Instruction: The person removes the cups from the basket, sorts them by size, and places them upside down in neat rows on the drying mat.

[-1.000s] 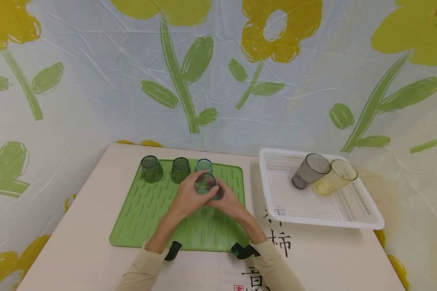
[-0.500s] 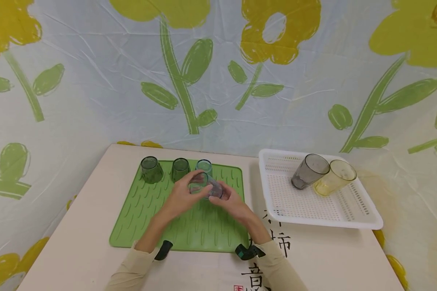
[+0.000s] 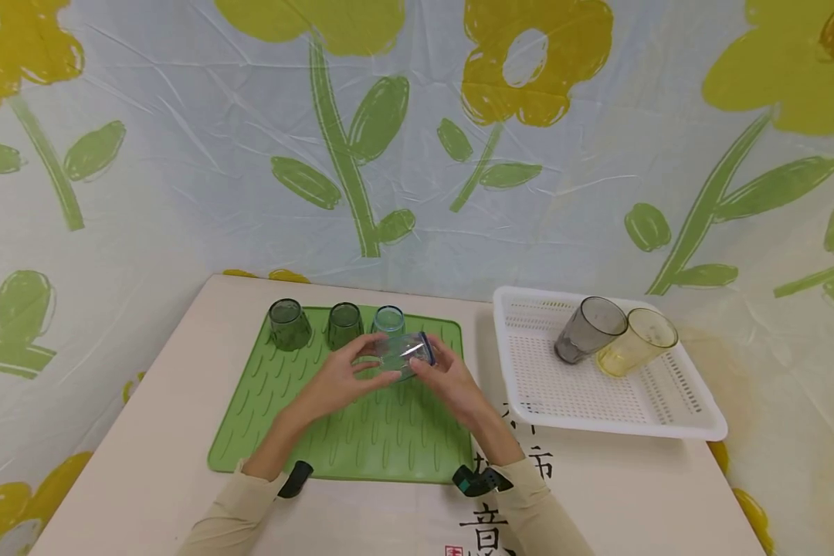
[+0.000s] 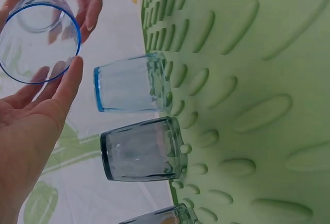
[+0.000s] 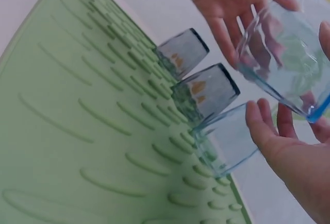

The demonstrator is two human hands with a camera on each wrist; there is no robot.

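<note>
A clear glass tumbler with a blue rim (image 3: 399, 353) is held above the green mat between both hands, tipped on its side. My left hand (image 3: 344, 378) has its thumb and fingers about the tumbler's left end. Round the rim end, the right hand (image 3: 452, 380) grips with thumb and fingers. In the left wrist view the tumbler's open mouth (image 4: 38, 44) shows, with left fingertips right at the rim. Behind the hands, a light blue tumbler (image 3: 389, 319) and two dark tumblers (image 3: 345, 326) (image 3: 289, 324) stand in a row on the mat.
The ridged green drying mat (image 3: 264, 417) lies under the hands. To its right sits a white perforated basket (image 3: 549, 394), where a grey tumbler (image 3: 587, 332) and a yellow tumbler (image 3: 632, 344) lean. A flower-patterned cloth (image 3: 236, 201) hangs behind the table.
The held tumbler has been turned between the hands, its rim swinging from the left side to the right. The hands have moved apart a little, and the left arm shifted left.
</note>
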